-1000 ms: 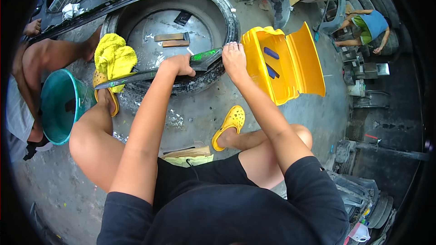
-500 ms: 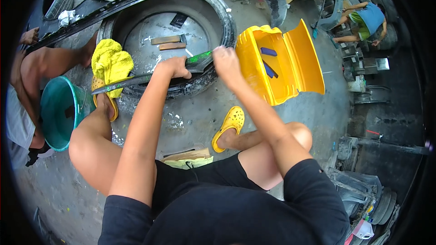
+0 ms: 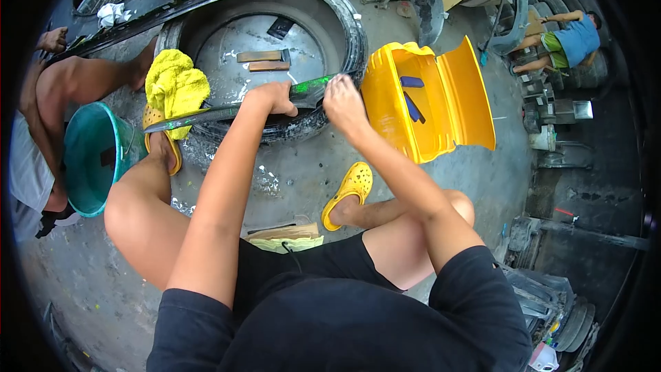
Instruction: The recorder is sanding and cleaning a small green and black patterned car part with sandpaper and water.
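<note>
A long dark trim strip point(image 3: 200, 117) with bright green patches lies slantwise across the near rim of a tire point(image 3: 357, 48). My left hand point(image 3: 276, 98) is closed round the strip, right of its middle, with the thumb at the near side. At the strip's wider right end my right hand point(image 3: 343, 103) is bent into a loose fist and pressed against it. Whatever its fingers hold, if anything, is hidden. A yellow cloth point(image 3: 175, 86) hangs over the tire's left side, touching the strip.
Inside the tire lie two small blocks point(image 3: 268, 66). An open yellow bin point(image 3: 379, 103) with blue pieces stands right of it. At left are a teal bucket point(image 3: 89, 165) and another person's leg point(image 3: 82, 79) beside a long black strip point(image 3: 151, 19). Another person point(image 3: 575, 41) bends at far right.
My hands stay on the strip, the right one shifting slightly. The whole view has moved a little. The person at far right has changed posture.
</note>
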Demonstrator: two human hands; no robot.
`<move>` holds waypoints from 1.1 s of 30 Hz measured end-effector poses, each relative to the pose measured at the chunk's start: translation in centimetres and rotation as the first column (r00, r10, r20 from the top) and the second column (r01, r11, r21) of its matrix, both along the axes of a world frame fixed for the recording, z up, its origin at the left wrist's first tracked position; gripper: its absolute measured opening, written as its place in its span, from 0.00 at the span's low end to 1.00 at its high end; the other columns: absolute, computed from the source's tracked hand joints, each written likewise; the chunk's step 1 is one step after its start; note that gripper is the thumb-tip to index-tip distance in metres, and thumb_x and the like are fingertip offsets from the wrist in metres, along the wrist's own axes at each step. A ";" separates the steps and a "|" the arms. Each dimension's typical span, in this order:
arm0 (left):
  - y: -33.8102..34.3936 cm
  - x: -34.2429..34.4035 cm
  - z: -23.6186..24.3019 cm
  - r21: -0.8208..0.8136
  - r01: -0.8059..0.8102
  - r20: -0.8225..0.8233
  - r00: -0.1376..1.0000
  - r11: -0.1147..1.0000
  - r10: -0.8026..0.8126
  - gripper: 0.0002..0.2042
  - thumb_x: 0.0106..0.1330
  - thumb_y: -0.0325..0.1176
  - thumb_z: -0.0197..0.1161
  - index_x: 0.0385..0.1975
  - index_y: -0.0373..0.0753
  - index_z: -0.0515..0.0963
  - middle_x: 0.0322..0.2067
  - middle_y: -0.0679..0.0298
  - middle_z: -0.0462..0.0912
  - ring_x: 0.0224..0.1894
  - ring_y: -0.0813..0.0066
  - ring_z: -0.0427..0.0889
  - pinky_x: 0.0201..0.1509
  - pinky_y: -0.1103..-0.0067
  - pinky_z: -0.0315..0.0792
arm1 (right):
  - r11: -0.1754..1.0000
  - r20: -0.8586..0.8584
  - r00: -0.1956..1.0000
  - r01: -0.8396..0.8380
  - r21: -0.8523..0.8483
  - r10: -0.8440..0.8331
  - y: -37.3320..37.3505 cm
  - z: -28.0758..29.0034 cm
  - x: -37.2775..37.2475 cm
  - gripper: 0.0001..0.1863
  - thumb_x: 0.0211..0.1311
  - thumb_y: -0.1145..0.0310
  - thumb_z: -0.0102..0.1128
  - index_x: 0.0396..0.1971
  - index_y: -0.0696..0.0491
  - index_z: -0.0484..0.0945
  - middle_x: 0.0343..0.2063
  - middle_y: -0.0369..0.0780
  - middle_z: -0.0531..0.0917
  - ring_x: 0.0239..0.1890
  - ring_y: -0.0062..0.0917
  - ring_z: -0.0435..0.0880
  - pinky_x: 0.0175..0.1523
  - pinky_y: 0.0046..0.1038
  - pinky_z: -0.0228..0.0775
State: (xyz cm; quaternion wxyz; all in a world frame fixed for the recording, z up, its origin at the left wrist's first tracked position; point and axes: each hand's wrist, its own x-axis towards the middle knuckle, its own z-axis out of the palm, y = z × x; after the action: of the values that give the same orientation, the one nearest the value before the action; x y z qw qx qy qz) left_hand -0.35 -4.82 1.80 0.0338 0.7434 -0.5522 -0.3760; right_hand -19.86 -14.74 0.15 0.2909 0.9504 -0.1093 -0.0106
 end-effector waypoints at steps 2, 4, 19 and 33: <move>-0.1 0.1 -0.2 -0.012 -0.006 -0.009 1.000 1.000 0.006 0.37 0.45 0.48 0.69 0.57 0.35 0.70 0.52 0.49 0.79 0.54 0.53 0.78 0.58 0.67 0.72 | 0.999 0.044 0.998 -0.045 0.028 0.044 -1.1 0.4 -0.6 0.22 0.60 0.70 0.46 0.48 0.71 0.75 0.48 0.57 0.80 0.55 0.42 0.78 0.67 0.40 0.60; -0.4 -0.3 -0.3 -0.022 0.005 -0.030 1.000 1.000 -0.006 0.37 0.45 0.48 0.69 0.57 0.36 0.70 0.52 0.49 0.79 0.54 0.53 0.78 0.58 0.67 0.72 | 0.987 -0.036 0.999 0.014 -0.157 -0.020 -4.2 1.7 -1.3 0.23 0.61 0.69 0.45 0.50 0.71 0.74 0.51 0.58 0.78 0.59 0.41 0.76 0.67 0.40 0.58; -0.1 -0.3 0.4 0.019 -0.026 -0.041 0.999 0.999 0.027 0.37 0.48 0.47 0.67 0.59 0.35 0.68 0.53 0.50 0.78 0.56 0.55 0.77 0.59 0.66 0.71 | 0.926 0.166 0.971 0.100 0.365 -0.171 -4.3 2.8 -0.1 0.21 0.64 0.70 0.42 0.54 0.65 0.72 0.54 0.51 0.77 0.62 0.37 0.73 0.67 0.39 0.59; -0.5 -0.3 -0.7 0.000 -0.005 -0.018 1.000 1.000 0.005 0.37 0.48 0.47 0.68 0.59 0.35 0.68 0.53 0.50 0.78 0.56 0.55 0.77 0.60 0.67 0.71 | 0.993 0.057 0.998 -0.028 0.113 0.022 -1.7 0.6 -0.4 0.22 0.60 0.69 0.44 0.48 0.70 0.73 0.47 0.55 0.80 0.56 0.41 0.77 0.65 0.40 0.60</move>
State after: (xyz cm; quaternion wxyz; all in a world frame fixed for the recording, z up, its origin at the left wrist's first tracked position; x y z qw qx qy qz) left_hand -0.68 -5.37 1.06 0.0399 0.7414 -0.5499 -0.3826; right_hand -20.30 -16.45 0.77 0.2334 0.9666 -0.1048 0.0135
